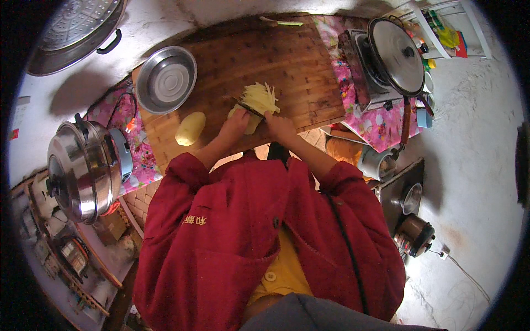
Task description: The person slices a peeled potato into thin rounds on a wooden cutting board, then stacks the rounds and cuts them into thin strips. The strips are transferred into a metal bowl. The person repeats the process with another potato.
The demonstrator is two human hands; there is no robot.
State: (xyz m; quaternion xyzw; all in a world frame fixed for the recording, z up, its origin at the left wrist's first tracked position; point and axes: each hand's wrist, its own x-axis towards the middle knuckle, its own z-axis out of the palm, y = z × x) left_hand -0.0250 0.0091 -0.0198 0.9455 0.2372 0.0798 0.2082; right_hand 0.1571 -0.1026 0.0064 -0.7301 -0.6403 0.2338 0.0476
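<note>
On a large wooden cutting board (290, 53), my right hand (278, 126) is closed around the handle of a kitchen knife (251, 109). The blade stands between a heap of thin potato strips (260, 98) and some potato slices (252, 125). With its fingers bent close to the blade, my left hand (237, 125) presses on the slices. A whole peeled potato (190, 128) lies on the board to the left of that hand. Behind this potato, a metal basin (167, 80) sits at the board's left corner. My right fingers hide most of the handle.
To the right, a lidded pan (395, 58) rests on a portable stove (383, 101) over a pink flowered tablecloth (352, 99). A lidded steel steamer pot (83, 173) stands at the left. Near the board's far edge is a pale green scrap (290, 23).
</note>
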